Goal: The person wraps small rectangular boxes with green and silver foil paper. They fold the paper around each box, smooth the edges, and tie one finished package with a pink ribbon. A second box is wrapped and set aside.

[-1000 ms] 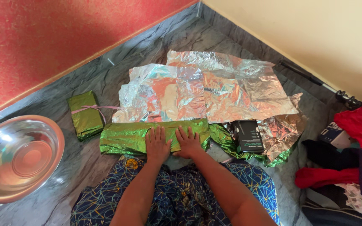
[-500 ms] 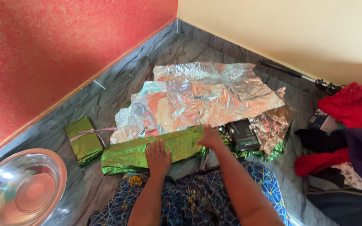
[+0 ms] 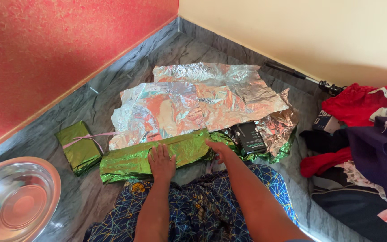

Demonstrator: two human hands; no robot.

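A long flat parcel in shiny green wrapping paper point(image 3: 131, 157) lies on the grey stone floor in front of my knees. My left hand point(image 3: 161, 162) presses flat on its middle, fingers spread. My right hand point(image 3: 219, 149) rests open at the parcel's right end, fingertips on the folded green paper. Behind the parcel spreads a crumpled sheet of silver foil paper point(image 3: 202, 101). A small black box point(image 3: 248, 137) sits on the foil just right of my right hand.
A small green-wrapped package tied with pink ribbon point(image 3: 79, 147) lies to the left. A steel bowl point(image 3: 14, 201) sits at bottom left. Piled clothes point(image 3: 363, 134) fill the right side. A black rod point(image 3: 301, 77) lies along the cream wall. The red wall point(image 3: 59, 49) stands left.
My right hand slid from the parcel's middle to its right end. My left hand stayed pressing on the parcel. The view shifted leftward and closer.
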